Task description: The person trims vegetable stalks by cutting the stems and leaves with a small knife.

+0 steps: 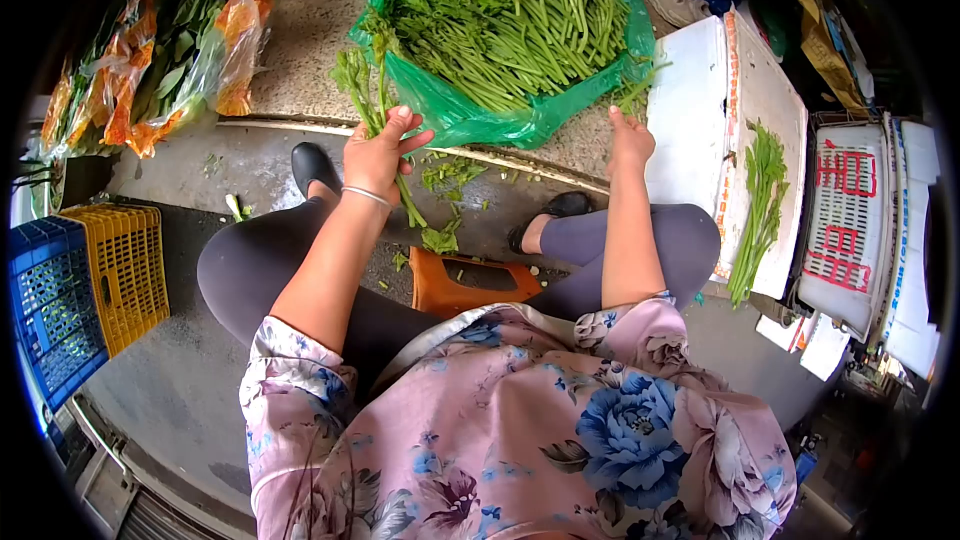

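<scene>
My left hand (376, 154) is closed around a few leafy green stalks (372, 105), leaf ends upward and stem ends hanging below the wrist. At the right, my right hand (630, 143) pinches its fingers together, with a small green sprig (636, 92) showing at the fingertips. Beyond both hands lies a large heap of the same leafy greens (500, 20) on an open green plastic bag (440, 112). Several more stalks (761, 210) rest on a white foam box (785, 155) to the right.
Orange-printed plastic bags of greens (165, 65) lie at the upper left. Blue and yellow crates (125, 275) stand at the left. An orange stool (470, 280) is between my legs. Leaf scraps (452, 176) litter the floor by a concrete ledge (300, 40). A white crate (845, 225) stands far right.
</scene>
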A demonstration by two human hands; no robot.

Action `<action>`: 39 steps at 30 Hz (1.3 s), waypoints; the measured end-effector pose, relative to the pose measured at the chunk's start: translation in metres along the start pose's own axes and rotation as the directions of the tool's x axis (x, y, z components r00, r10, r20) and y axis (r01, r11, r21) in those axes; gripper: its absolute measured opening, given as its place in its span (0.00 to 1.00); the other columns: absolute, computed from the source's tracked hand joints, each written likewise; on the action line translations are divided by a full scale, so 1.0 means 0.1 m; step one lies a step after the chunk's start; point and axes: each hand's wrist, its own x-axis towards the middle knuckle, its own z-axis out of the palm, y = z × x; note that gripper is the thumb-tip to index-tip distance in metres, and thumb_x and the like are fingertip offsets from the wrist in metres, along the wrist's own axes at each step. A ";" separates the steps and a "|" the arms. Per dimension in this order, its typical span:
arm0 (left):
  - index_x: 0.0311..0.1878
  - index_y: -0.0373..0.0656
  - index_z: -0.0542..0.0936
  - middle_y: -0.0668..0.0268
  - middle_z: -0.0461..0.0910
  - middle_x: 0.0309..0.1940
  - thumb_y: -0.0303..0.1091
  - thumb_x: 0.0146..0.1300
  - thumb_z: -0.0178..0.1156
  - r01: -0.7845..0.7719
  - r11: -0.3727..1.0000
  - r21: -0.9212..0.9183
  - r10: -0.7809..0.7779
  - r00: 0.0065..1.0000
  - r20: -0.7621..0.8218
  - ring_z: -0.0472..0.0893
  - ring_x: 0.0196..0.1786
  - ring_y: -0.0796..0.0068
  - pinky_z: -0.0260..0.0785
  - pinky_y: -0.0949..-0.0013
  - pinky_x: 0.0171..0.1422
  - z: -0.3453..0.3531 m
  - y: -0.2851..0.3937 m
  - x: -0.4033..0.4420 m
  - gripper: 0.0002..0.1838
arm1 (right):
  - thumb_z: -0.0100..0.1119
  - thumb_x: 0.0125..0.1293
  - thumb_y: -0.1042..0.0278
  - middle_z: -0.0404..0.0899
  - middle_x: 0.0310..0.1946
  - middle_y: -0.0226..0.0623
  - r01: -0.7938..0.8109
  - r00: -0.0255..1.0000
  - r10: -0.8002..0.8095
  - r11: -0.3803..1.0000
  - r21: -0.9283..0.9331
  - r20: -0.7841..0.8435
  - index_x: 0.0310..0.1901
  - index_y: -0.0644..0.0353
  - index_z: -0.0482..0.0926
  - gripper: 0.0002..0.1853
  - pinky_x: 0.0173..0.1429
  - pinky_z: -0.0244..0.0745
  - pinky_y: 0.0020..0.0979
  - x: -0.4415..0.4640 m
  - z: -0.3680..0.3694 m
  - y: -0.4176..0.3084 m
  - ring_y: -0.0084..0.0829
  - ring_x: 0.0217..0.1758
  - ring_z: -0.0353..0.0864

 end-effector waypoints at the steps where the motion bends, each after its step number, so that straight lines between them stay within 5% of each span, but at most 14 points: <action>1: 0.41 0.41 0.70 0.61 0.78 0.36 0.36 0.57 0.58 -0.009 1.000 -0.019 0.009 1.000 -0.014 0.81 0.35 0.70 0.57 0.80 0.16 0.00 0.01 0.01 0.13 | 0.64 0.51 0.62 0.79 0.29 0.37 0.130 0.991 -0.129 0.991 -0.040 0.018 0.35 0.65 0.78 0.15 0.37 0.68 0.27 -0.04 0.12 -0.07 0.27 0.32 0.76; 3: 0.41 0.40 0.70 0.61 0.78 0.36 0.36 0.58 0.58 -0.029 0.999 -0.036 0.027 0.999 -0.041 0.81 0.35 0.70 0.57 0.80 0.16 -0.03 0.00 0.03 0.13 | 0.63 0.50 0.59 0.80 0.30 0.39 0.333 0.937 -0.298 0.920 -0.206 0.182 0.36 0.61 0.78 0.16 0.40 0.70 0.30 -0.18 0.41 -0.17 0.32 0.33 0.78; 6: 0.41 0.40 0.70 0.61 0.78 0.35 0.36 0.58 0.57 -0.009 0.998 -0.059 0.007 0.999 -0.049 0.81 0.34 0.70 0.57 0.80 0.16 -0.05 0.01 0.05 0.12 | 0.60 0.50 0.55 0.80 0.30 0.38 0.501 0.836 -0.254 0.713 -0.490 0.487 0.37 0.54 0.79 0.15 0.38 0.72 0.34 -0.65 1.05 -0.41 0.39 0.34 0.79; 14: 0.40 0.42 0.71 0.63 0.79 0.34 0.35 0.59 0.56 -0.004 0.997 -0.080 -0.002 0.997 -0.073 0.81 0.31 0.73 0.58 0.80 0.17 -0.13 0.04 0.12 0.10 | 0.61 0.50 0.54 0.78 0.37 0.38 0.625 0.749 -0.145 0.479 -0.616 0.647 0.38 0.51 0.78 0.15 0.43 0.72 0.36 -0.74 1.73 -0.32 0.37 0.39 0.77; 15: 0.40 0.42 0.71 0.63 0.79 0.34 0.35 0.59 0.56 -0.006 0.997 -0.083 0.000 0.997 -0.076 0.81 0.31 0.73 0.58 0.80 0.17 -0.14 0.05 0.12 0.10 | 0.61 0.51 0.54 0.78 0.33 0.37 0.690 0.706 -0.248 0.449 -0.567 0.663 0.36 0.52 0.78 0.14 0.40 0.72 0.35 -0.69 1.73 -0.31 0.36 0.34 0.78; 17: 0.40 0.42 0.71 0.63 0.79 0.34 0.35 0.59 0.56 -0.015 0.996 -0.092 0.008 0.997 -0.076 0.81 0.32 0.73 0.58 0.80 0.17 -0.13 0.06 0.11 0.10 | 0.61 0.51 0.52 0.79 0.29 0.35 0.576 0.743 -0.200 0.677 -0.458 0.639 0.35 0.53 0.78 0.15 0.36 0.72 0.35 -0.54 1.69 -0.30 0.36 0.29 0.77; 18: 0.40 0.42 0.71 0.63 0.79 0.34 0.35 0.59 0.56 -0.014 0.995 -0.101 0.007 0.997 -0.076 0.81 0.32 0.73 0.58 0.80 0.17 -0.12 0.06 0.10 0.10 | 0.63 0.51 0.56 0.78 0.24 0.32 0.581 0.733 -0.327 0.758 -0.298 0.597 0.33 0.58 0.78 0.14 0.29 0.70 0.29 -0.51 1.68 -0.31 0.30 0.23 0.75; 19: 0.40 0.42 0.71 0.63 0.79 0.34 0.35 0.58 0.57 -0.003 0.996 -0.093 -0.004 0.997 -0.073 0.81 0.32 0.73 0.58 0.80 0.16 -0.10 0.07 0.09 0.10 | 0.63 0.51 0.56 0.78 0.24 0.32 0.584 0.732 -0.329 0.754 -0.301 0.597 0.33 0.58 0.78 0.14 0.29 0.70 0.29 -0.48 1.66 -0.32 0.30 0.23 0.75; 20: 0.40 0.42 0.71 0.63 0.79 0.34 0.35 0.58 0.57 0.006 0.997 -0.082 -0.012 0.997 -0.071 0.81 0.32 0.73 0.58 0.79 0.16 -0.09 0.08 0.08 0.10 | 0.64 0.51 0.60 0.78 0.25 0.31 0.383 0.782 -0.274 0.920 -0.083 0.560 0.33 0.60 0.77 0.13 0.27 0.68 0.25 -0.44 1.63 -0.33 0.25 0.23 0.74; 22: 0.40 0.42 0.71 0.63 0.79 0.34 0.34 0.58 0.57 0.007 0.996 -0.088 -0.012 0.999 -0.050 0.81 0.33 0.73 0.58 0.79 0.16 -0.10 0.04 0.11 0.10 | 0.65 0.51 0.68 0.76 0.26 0.29 0.039 0.823 -0.179 0.964 0.261 0.540 0.33 0.64 0.75 0.11 0.21 0.62 0.16 -0.51 1.56 -0.52 0.15 0.20 0.68; 27: 0.40 0.42 0.72 0.63 0.78 0.35 0.35 0.57 0.58 0.003 0.997 -0.081 -0.004 1.000 -0.015 0.81 0.34 0.74 0.58 0.80 0.16 -0.07 0.01 0.08 0.10 | 0.64 0.53 0.68 0.77 0.27 0.29 -0.114 0.768 -0.132 0.934 0.338 0.626 0.32 0.61 0.75 0.09 0.16 0.56 0.17 -0.90 1.19 -0.89 0.15 0.17 0.65; 31: 0.49 0.41 0.70 0.65 0.78 0.39 0.37 0.55 0.61 -0.024 0.999 -0.028 0.027 0.995 0.101 0.79 0.40 0.74 0.56 0.80 0.20 -0.04 0.02 0.03 0.20 | 0.64 0.52 0.66 0.77 0.25 0.30 -0.285 0.650 -0.089 0.892 0.350 0.755 0.33 0.60 0.75 0.10 0.15 0.55 0.15 -1.34 1.04 -0.89 0.15 0.17 0.67; 35: 0.47 0.41 0.72 0.69 0.79 0.35 0.32 0.51 0.64 -0.041 0.999 -0.002 0.041 0.974 0.221 0.78 0.35 0.79 0.57 0.81 0.20 -0.07 0.03 -0.05 0.19 | 0.65 0.51 0.64 0.74 0.21 0.26 -0.349 0.599 -0.033 0.888 0.298 0.800 0.34 0.61 0.75 0.12 0.16 0.55 0.15 -1.70 1.03 -0.75 0.14 0.17 0.68; 39: 0.44 0.41 0.74 0.71 0.79 0.28 0.29 0.51 0.63 -0.008 0.997 0.082 -0.007 0.984 0.176 0.78 0.31 0.81 0.57 0.81 0.18 -0.21 -0.05 0.00 0.16 | 0.64 0.52 0.64 0.73 0.22 0.26 -0.288 0.591 -0.022 0.928 0.237 0.806 0.33 0.61 0.76 0.12 0.16 0.55 0.14 -1.78 1.04 -0.72 0.13 0.16 0.65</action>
